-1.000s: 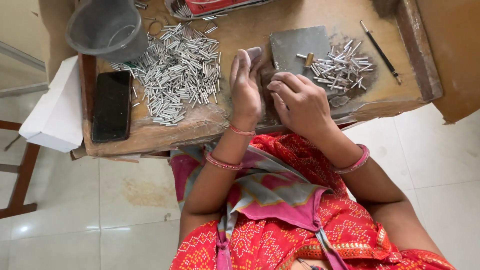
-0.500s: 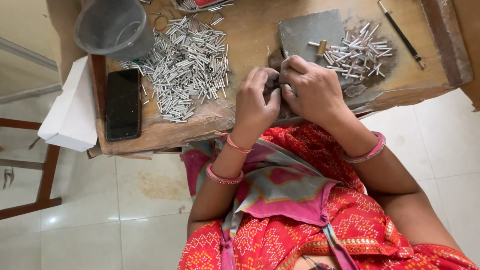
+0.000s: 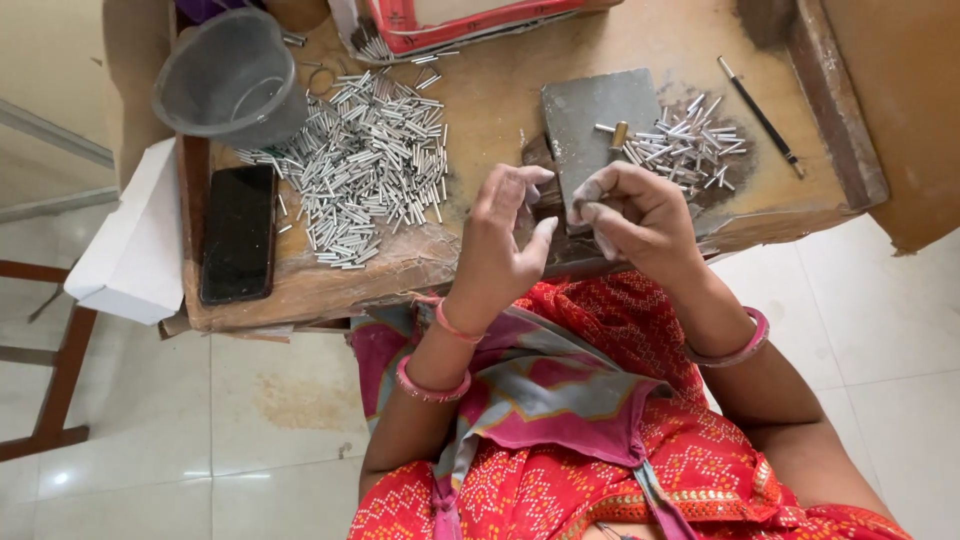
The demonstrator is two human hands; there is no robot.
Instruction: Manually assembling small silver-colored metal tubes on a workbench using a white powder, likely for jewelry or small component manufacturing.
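At the far left a white box (image 3: pixel 128 250) hangs over the edge of the worn wooden table (image 3: pixel 500 100), with a black phone (image 3: pixel 238 232) lying flat beside it. Above them sits a grey plastic bowl (image 3: pixel 232 78), cut off by the top of the frame. A large heap of small silver metal tubes (image 3: pixel 368 165) spreads across the middle left. At centre, the left hand (image 3: pixel 497 245) is raised, its fingers spread and holding nothing. Just beside it, the right hand (image 3: pixel 632 212) has its fingertips pressed together; what they pinch is too small to make out. Behind lies a grey block (image 3: pixel 590 125), then a smaller pile of tubes (image 3: pixel 685 145) and a black pen (image 3: pixel 760 117).
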